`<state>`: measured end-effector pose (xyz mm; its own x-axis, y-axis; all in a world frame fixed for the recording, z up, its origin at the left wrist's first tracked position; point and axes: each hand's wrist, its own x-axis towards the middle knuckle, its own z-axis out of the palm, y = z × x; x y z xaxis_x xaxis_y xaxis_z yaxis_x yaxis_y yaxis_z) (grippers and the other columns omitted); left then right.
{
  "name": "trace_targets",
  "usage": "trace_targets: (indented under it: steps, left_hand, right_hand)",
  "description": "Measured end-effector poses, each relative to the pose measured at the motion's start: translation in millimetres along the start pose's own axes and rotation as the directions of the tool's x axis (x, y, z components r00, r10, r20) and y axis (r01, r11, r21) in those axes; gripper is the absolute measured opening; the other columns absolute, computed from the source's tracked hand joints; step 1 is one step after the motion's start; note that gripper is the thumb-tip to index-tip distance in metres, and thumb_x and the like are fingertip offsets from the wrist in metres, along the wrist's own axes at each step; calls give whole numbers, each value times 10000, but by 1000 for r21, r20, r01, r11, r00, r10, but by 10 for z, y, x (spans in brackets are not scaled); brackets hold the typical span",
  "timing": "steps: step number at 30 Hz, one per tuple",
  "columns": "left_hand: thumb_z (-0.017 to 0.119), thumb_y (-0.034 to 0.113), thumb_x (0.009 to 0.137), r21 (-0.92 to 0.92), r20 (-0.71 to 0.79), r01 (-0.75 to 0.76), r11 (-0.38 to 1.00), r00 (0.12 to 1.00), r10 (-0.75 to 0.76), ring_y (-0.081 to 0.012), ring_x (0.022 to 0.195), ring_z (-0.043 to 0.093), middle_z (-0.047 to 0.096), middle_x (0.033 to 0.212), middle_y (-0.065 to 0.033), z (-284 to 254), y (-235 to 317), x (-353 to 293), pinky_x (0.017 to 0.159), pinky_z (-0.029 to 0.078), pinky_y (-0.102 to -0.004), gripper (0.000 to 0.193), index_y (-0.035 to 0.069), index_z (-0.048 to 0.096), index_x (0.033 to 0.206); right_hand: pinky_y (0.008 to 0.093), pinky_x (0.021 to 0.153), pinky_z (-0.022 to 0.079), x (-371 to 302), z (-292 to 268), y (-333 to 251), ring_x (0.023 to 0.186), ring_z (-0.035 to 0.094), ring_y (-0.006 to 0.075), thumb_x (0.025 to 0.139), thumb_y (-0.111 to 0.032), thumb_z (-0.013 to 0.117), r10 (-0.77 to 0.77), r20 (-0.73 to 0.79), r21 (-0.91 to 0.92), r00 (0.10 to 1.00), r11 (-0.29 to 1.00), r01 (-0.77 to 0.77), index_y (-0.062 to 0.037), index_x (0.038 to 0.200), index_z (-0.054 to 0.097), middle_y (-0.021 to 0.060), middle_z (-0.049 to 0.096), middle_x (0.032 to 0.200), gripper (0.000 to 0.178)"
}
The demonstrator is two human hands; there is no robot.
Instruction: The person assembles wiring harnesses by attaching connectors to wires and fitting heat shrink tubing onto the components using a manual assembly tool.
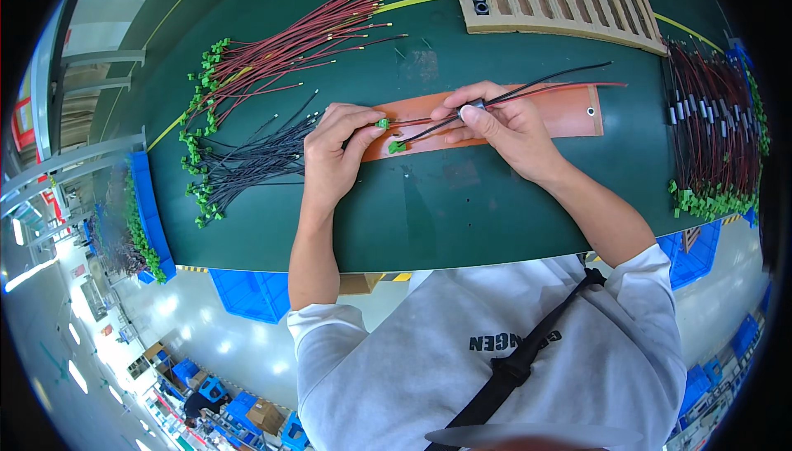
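Over the orange strip (569, 113) on the table (412, 240), pinching a green connector (383, 123) with left hand (337, 146), gripping a black cylinder (474, 103) and wires (569, 73) with right hand (507, 125).

one wide fisheye view looked steeply down from head height.
the left camera of a head-worn pair faced the broad, dark green, flat tabletop (412, 232), near enough that the bare left hand (337, 144) and bare right hand (505, 127) sat just above mid-frame; the wearer's pale grey cloth shirt (429, 327) filled the lower centre, and the shiny grey floor (186, 319) curved off at lower left.
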<state>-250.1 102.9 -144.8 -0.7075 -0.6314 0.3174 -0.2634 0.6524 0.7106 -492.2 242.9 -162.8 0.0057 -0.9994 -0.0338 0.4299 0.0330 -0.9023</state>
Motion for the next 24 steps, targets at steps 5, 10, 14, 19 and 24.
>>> trace_targets:
  steps: [5, 10, 14, 19, 24]
  left_hand:
    - [776, -48, 831, -77, -92, -22, 997, 996, 15, -261, 907, 692, 751, 958, -112, 4, -22, -5, 801, 553, -348, 166, -16, 765, 993]
    - [780, -58, 820, 9, -100, -68, 998, 993, 68, -276, 898, 688, 743, 940, -119, 39, 25, 14, 793, 553, -357, 155, -21, 762, 969]
    - [784, -62, 808, 75, -108, -90, 993, 989, 98, -282, 893, 684, 737, 926, -118, 37, 42, 12, 787, 552, -366, 152, -26, 755, 953]
    - [785, -55, 803, 100, -90, -77, 992, 992, 86, -286, 901, 678, 732, 934, -117, 41, 67, 25, 790, 551, -367, 162, -14, 761, 958]
    - [787, -36, 799, 192, -6, -104, 976, 994, 107, -290, 907, 659, 714, 968, -107, 31, 101, 39, 775, 549, -363, 181, 3, 768, 975]
  right_hand:
    - [359, 995, 586, 0, 6, -8, 1188, 664, 232, 1116, -202, 499, -28, -9, -20, 1000, 999, 27, -4, 1280, 573, 159, 653, 1289, 268]
    - [350, 982, 589, 5, 9, -20, 1176, 660, 212, 1118, -190, 490, -30, -13, -50, 999, 998, 29, -8, 1279, 578, 154, 652, 1292, 258]
    - [347, 980, 589, 1, 15, -13, 1173, 658, 206, 1117, -190, 491, -29, -22, -64, 999, 998, 27, -10, 1277, 581, 153, 653, 1291, 257]
    - [339, 967, 593, 5, 19, -7, 1159, 662, 201, 1117, -190, 496, -20, -45, -85, 999, 996, 17, -14, 1274, 585, 145, 653, 1285, 253]
    - [309, 939, 595, 5, 27, 26, 1115, 679, 172, 1106, -206, 537, -19, -55, -59, 998, 998, 16, -17, 1270, 596, 102, 672, 1222, 256]
